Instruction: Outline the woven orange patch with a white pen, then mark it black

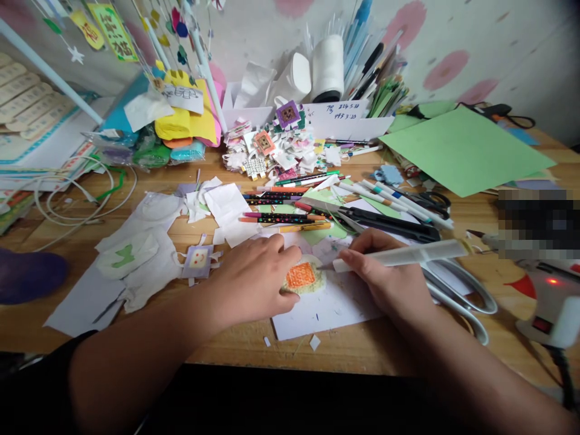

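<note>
My left hand (256,275) lies curled on a small pale paper piece with an orange square (301,276), pinning it down on a white sheet (326,311). My right hand (385,275) grips a white pen (403,255) whose tip touches the right edge of that paper piece. Both hands rest on the wooden desk (385,347) near its front edge.
Large scissors (457,293) lie right of my right hand, a glue gun (550,302) with a lit red light farther right. Coloured pens (281,217), paper scraps (281,154) and a green sheet (462,148) fill the back. White cutouts (136,257) and cables (77,202) lie left.
</note>
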Motion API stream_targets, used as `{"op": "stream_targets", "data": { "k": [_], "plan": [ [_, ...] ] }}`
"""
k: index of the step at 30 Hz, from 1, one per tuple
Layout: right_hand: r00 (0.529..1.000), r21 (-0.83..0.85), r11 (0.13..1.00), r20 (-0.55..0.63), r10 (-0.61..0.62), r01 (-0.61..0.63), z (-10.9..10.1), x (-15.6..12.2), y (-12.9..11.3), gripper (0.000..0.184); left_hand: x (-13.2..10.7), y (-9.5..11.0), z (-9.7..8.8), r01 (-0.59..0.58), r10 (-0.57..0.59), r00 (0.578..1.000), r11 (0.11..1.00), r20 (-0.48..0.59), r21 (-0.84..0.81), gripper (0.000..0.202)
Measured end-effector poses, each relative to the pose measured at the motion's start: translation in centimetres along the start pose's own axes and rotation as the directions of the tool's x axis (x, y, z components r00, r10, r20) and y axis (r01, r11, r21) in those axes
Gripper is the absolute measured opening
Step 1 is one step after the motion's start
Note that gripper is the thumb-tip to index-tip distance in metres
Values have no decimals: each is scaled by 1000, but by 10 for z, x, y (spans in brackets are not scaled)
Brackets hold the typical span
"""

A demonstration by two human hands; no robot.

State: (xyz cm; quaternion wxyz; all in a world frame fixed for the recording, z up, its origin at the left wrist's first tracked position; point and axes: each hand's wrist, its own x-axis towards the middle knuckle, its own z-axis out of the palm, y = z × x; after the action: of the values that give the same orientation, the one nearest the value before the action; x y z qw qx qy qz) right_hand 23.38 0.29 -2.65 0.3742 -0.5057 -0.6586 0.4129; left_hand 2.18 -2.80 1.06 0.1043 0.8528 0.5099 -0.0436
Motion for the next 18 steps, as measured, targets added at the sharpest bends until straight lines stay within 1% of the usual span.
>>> {"op": "stream_targets", "data": {
  "k": [2,5,8,11,14,18],
  "plan": [
    [1000,8,1000,-2,-5,5,0,0,1,23,0,0,0,-1,1,1000,1000,1,2,35],
    [999,40,999,34,3,-5,-1,1,2,24,0,0,0,0,0,1000,1000,5,5,35],
    [1000,19,1000,3,10,-10,-1,1,2,23,0,0,0,5,-5,1000,1000,6,-1,34],
    [999,42,999,30,12,-13,-1,0,1,23,1,0,0,10,-10,1000,1000,9,4,32],
    [1000,12,1000,-6,7,-7,-2,1,2,22,1,0,0,4,-4,1000,1000,0,11,32],
    [1000,37,999,19,21,-22,-2,1,2,23,0,0,-1,-4,4,1000,1000,0,11,31]
  ]
}}
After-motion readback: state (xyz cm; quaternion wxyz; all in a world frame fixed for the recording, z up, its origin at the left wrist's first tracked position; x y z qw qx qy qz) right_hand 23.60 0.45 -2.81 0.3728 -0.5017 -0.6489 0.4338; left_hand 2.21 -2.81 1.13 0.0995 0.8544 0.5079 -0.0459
